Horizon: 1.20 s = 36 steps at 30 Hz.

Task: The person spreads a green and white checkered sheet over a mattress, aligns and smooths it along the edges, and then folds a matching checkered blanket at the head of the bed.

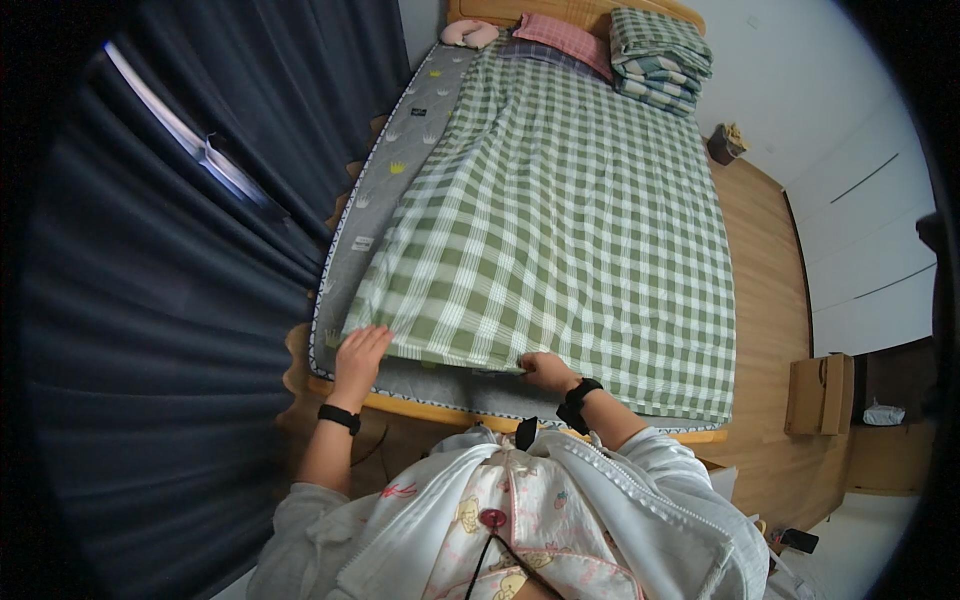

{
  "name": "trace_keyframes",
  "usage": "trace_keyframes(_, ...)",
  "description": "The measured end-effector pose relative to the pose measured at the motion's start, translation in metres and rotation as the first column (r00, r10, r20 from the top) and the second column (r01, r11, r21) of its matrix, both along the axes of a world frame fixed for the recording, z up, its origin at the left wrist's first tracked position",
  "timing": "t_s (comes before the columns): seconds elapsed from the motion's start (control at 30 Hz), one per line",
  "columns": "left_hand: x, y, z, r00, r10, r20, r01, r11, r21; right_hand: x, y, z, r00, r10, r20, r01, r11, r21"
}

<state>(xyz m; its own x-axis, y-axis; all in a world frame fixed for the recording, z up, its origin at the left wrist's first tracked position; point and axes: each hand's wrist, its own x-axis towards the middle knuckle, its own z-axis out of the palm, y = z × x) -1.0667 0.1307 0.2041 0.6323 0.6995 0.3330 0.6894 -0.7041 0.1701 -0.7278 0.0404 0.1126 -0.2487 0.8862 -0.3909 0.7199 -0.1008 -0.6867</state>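
A green and white checked bed sheet (547,225) lies spread over most of the bed, with some wrinkles along its length. My left hand (364,349) rests flat at the sheet's near left corner, its thumb hidden. At the middle of the near edge, my right hand (547,371) pinches the hem between thumb and fingers. Under the sheet is a grey mattress pad (386,187) with a crown pattern and a black and white border. It shows as a strip down the left side and along the foot.
At the head are a pink neck pillow (469,34), a pink checked pillow (566,37) and folded checked bedding (660,64). Dark curtains (187,315) hang on the left. A wooden bed rail (442,412) runs before me. To the right stand a cardboard box (817,394) and a waste bin (726,144).
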Motion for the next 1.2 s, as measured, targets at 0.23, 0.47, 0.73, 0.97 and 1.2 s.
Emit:
trace_keyframes(0.23, -0.030, -0.021, -0.075, 0.970, -0.016, -0.244, -0.083, 0.917, -0.391, -0.007, -0.006, -0.020, 0.994, 0.066, 0.086, -0.059, 0.995, -0.082)
trace_keyframes(0.47, -0.031, -0.016, -0.103, 0.938, 0.017, -0.345, -0.175, 0.885, -0.432, -0.013, -0.005, -0.025, 0.974, 0.084, 0.212, -0.068, 0.994, -0.084)
trace_keyframes(0.73, -0.033, -0.010, -0.111, 0.893, 0.012, -0.450, -0.276, 0.805, -0.526, -0.024, -0.011, -0.045, 0.981, 0.027, 0.193, -0.026, 1.000, -0.012)
trace_keyframes(0.97, -0.042, -0.010, -0.127, 0.830, -0.035, -0.557, -0.300, 0.814, -0.497, -0.022, -0.033, -0.068, 0.926, 0.375, -0.046, -0.377, 0.907, -0.189)
trace_keyframes(1.2, -0.074, -0.034, -0.136, 0.689, -0.050, -0.723, -0.616, 0.484, -0.622, 0.007, -0.039, -0.073, 0.992, -0.007, -0.128, -0.042, 0.926, -0.375)
